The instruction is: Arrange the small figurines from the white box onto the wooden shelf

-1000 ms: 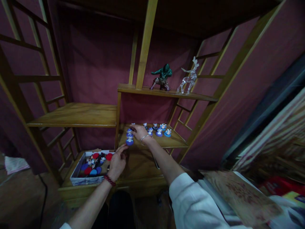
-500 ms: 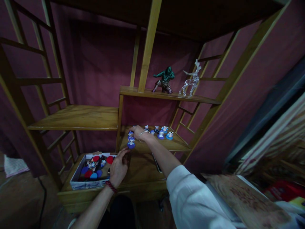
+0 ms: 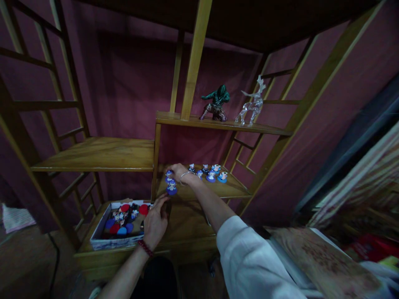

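Observation:
My right hand [image 3: 178, 171], with a silver bangle at the wrist, reaches onto the lower shelf [image 3: 224, 191]. Its fingers are closed at a small purple figurine [image 3: 168, 176] at the shelf's left end; the fingertips are partly hidden. Just in front stands another purple figurine [image 3: 171, 187] on a round purple base, near the front edge. My left hand [image 3: 156, 220], wearing a dark red bead bracelet, has its fingers stretched out, the tips by the shelf edge just below that front figurine. Several more figurines, including a purple one [image 3: 211, 176] and a blue-based one [image 3: 222, 177], stand to the right.
A cardboard box [image 3: 115, 243] holding several figurines and round coloured bases lies at lower left. On the shelf above stand a green hooded figure [image 3: 218, 101] and a clear deer figurine [image 3: 253, 104]. A wooden post [image 3: 195, 58] rises behind. A bare-topped shelf [image 3: 99, 153] is at left.
My right hand and the purple figurine at its fingers have shifted slightly left, away from the front figurine. My left hand stays almost where it was.

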A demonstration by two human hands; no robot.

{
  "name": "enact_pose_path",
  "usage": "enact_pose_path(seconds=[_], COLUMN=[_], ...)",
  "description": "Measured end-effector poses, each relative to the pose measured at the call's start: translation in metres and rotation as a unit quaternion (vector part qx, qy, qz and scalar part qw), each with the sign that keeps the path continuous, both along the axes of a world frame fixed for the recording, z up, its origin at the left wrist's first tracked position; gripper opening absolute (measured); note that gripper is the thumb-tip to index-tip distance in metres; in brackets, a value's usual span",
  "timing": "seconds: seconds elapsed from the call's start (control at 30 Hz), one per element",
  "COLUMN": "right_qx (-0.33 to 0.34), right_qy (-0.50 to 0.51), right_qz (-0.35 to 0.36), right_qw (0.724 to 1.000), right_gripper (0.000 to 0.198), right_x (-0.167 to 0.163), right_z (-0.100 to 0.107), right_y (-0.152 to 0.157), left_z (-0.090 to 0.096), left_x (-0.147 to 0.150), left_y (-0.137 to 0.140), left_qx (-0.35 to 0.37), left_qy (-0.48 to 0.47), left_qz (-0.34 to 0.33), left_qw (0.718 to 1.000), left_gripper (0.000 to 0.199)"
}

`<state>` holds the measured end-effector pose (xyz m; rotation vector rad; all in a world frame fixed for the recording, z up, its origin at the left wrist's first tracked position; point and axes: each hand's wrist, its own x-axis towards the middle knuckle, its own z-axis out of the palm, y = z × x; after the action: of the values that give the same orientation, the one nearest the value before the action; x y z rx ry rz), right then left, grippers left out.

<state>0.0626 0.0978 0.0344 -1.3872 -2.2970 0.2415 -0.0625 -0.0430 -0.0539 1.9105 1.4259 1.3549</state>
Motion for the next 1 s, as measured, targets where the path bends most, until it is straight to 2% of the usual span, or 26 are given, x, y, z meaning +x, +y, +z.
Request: enact_pose_path(seconds=[0.1,0.27,0.43,0.6,0.8,1.0], right_qx=[0.000,-0.006,-0.008,-0.004,0.030,0.074], right_qy=[-0.063,-0.076,-0.060,-0.014,0.018,0.002], right_qz=[0.007,0.005,0.020,0.019,-0.035,-0.065], right_qw=[0.998,0.997,0.998,1.000,0.999,0.995], right_gripper=[0.030,0.034,0.039,0.041,0.030,0.025], right_x=[-0.002,-0.003,-0.001,0.005,0.021,0.034], right_z=[0.002,0.003,0.000,0.009,0.019,0.022], right_y=[0.000,0.001,0.002,-0.006,-0.016,-0.038], left_z=[0.000,-0.004,-0.004,0.000,0.001,0.005], left_x=[0.000,0.000,-0.001,-0.001,-0.001,0.001], left_y=[0.000,0.002,0.001,-0.001,-0.004,-0.008], left_qx=[-0.003,-0.002,0.000,0.000,-0.001,-0.017], left_qy=[-0.003,-0.021,0.001,0.010,0.020,0.048], left_qz=[0.000,-0.006,-0.006,-0.009,0.002,0.013], left_qw=[1.000,1.000,1.000,1.000,1.000,0.999], left_gripper=[0.050,0.054,0.055,0.055,0.055,0.056])
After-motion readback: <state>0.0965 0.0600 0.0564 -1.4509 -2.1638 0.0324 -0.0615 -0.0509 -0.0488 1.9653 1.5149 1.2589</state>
